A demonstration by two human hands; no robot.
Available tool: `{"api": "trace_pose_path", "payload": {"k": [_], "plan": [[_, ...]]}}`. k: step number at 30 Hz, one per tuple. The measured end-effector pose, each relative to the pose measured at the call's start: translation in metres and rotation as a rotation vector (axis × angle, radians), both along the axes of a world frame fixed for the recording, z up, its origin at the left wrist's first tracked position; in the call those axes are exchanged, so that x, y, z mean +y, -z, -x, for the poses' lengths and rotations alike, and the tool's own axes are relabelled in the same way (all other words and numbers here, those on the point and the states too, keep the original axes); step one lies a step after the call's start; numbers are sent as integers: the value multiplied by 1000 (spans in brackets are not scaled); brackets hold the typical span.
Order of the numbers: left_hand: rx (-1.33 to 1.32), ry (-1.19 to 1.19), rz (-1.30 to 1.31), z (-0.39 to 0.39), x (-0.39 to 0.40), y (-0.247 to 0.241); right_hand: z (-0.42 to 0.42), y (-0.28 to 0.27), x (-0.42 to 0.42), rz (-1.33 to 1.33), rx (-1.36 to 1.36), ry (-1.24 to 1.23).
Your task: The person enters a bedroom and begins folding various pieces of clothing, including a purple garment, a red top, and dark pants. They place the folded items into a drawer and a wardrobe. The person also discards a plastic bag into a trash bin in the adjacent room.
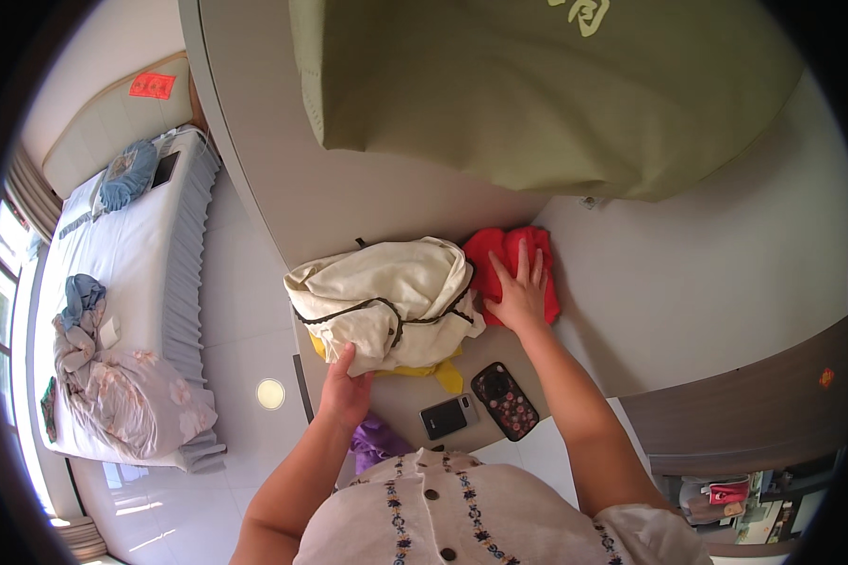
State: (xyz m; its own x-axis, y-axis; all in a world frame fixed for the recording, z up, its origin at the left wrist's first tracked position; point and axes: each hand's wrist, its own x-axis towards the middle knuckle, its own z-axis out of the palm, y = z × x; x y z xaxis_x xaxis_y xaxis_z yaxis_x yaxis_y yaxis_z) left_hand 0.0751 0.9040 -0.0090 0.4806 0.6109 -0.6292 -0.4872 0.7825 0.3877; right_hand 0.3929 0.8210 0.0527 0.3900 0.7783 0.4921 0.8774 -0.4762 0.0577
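A cream garment point(410, 282) with dark scalloped trim and a button lies bunched on the greige surface in front of me. My left hand point(346, 388) grips its near left edge, thumb on top and fingers underneath. Yellow cloth point(446, 373) shows from under the garment. To the right, touching it, sits a folded red cloth point(484, 247). My right hand point(523, 293) rests on that red cloth with its fingers spread, not gripping it. Purple cloth point(378, 441) shows below my left hand, partly hidden by my body.
A silver-and-black phone-like device point(446, 418) and a black flower-patterned phone case point(505, 401) lie near the front edge. A large olive fabric bag point(537, 106) bearing writing looms overhead. Off to the left, a bed point(141, 275) carries a blue cushion point(128, 175) and rumpled floral bedding point(141, 402).
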Motion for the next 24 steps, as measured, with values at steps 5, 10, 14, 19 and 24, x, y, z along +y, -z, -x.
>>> {"api": "trace_pose_path", "payload": {"k": [5, 10, 14, 19, 24], "plan": [[-12, -10, -2, -15, 3, -16, -93, 37, -8, 35, 228, 103], [132, 52, -29, -13, 8, -11, -79, -50, -16, -676, 628, -67], [251, 55, -30, -15, 4, -15, -31, -118, -24, -978, 951, -252], [188, 14, -44, -9, 1, 7, 50, -96, -4, -711, 595, -329], [395, 463, -208, 15, -22, -4, 133, 47, 30, 147, 392, -380]]}}
